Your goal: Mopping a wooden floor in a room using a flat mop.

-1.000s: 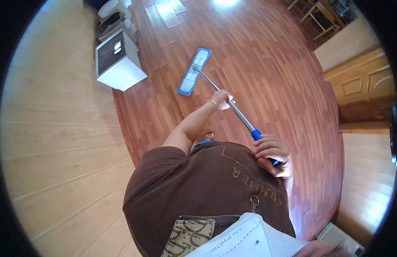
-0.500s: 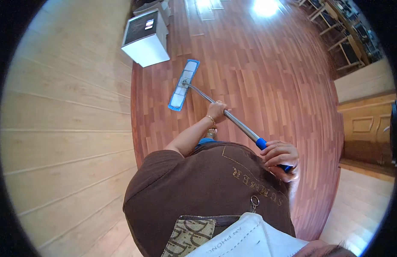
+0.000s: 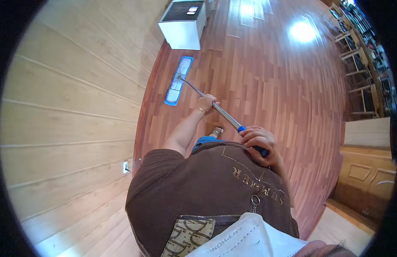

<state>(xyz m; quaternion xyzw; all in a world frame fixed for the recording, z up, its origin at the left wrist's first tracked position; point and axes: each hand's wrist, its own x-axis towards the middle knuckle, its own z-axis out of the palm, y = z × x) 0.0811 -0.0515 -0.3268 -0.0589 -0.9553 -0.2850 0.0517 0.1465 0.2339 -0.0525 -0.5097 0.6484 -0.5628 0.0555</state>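
A flat mop with a blue pad (image 3: 178, 80) lies on the reddish wooden floor close to the light wood-panelled wall. Its metal handle (image 3: 224, 112) runs back toward me. My left hand (image 3: 206, 103) grips the handle halfway along, a bracelet on that wrist. My right hand (image 3: 257, 141) is closed around the blue grip at the handle's upper end, near my chest. A sandalled foot (image 3: 214, 132) shows just below the handle.
A white box-shaped unit with a dark top (image 3: 182, 23) stands against the wall beyond the mop. A wall socket (image 3: 125, 167) sits low on the panelling at my left. Chairs and shelving (image 3: 357, 51) line the far right; a wooden door (image 3: 365, 175) is at right.
The mop pad has slid left across the floor to the foot of the wall. Both hands have kept their grip on the handle, and the view has turned toward the wall.
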